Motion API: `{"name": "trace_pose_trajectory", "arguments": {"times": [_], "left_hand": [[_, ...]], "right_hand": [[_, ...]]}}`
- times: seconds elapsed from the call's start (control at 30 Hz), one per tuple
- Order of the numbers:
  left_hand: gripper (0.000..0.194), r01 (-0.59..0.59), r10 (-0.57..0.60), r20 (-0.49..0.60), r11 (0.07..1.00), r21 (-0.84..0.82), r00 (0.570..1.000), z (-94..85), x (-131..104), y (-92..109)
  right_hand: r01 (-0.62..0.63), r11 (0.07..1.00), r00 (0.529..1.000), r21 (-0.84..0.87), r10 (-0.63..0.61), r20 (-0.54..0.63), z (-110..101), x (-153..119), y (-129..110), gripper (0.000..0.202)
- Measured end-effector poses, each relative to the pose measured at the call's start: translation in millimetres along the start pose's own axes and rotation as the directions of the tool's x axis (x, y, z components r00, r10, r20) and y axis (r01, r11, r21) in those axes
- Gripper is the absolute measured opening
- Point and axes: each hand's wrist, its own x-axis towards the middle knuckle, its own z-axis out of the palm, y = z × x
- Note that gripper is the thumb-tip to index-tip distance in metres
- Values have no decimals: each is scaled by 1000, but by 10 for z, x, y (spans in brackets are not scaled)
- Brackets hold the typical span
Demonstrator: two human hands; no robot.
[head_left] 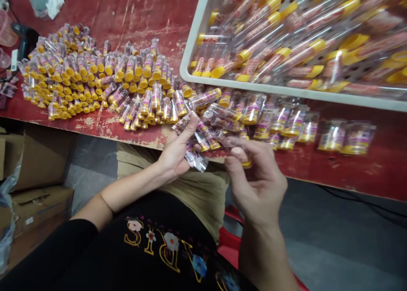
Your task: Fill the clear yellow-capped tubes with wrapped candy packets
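My left hand (178, 149) is closed on several clear plastic sleeves (197, 159) with purple print, at the table's front edge. To its right, my right hand (254, 168) pinches a small clear tube (240, 154) with a yellow end; the fingers partly cover it. Small wrapped tubes with yellow ends (155, 96) lie just beyond my left hand. Beyond my right hand more wrapped tubes (254, 109) rest along the tray's near side.
A white tray (295, 94) of longer yellow-capped tubes fills the back right of the red table (143, 11). A large pile of small tubes (70, 75) covers the left. Cardboard boxes (41, 155) stand below left. A red stool (229, 244) is beneath me.
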Motion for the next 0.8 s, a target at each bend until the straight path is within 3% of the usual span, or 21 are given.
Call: {"name": "trace_pose_trajectory", "arguments": {"times": [0.2,0.37,0.47,0.6,0.73,0.8], "left_hand": [[17,99,-99,24,995,-23,995,46,-77,-22],[20,102,-102,-8,992,69,995,44,-157,-58],[32,53,-59,45,990,134,997,-7,-168,-94],[47,-41,17,119,977,208,993,-74,-188,-155],[57,-77,40,148,962,260,988,-99,-217,-199],[59,-89,48,157,960,267,986,-98,-229,-207]], "right_hand": [[198,971,976,-131,-207,-64,38,-114,77,43],[315,874,928,-370,-365,-71,-22,-91,4,57],[264,899,954,-350,-297,-44,-88,-155,-45,63],[84,993,995,-82,-79,68,-92,-255,-84,62],[42,994,988,98,-27,-152,-10,-246,-99,60],[51,993,990,108,-36,-140,-4,-216,-96,54]]}}
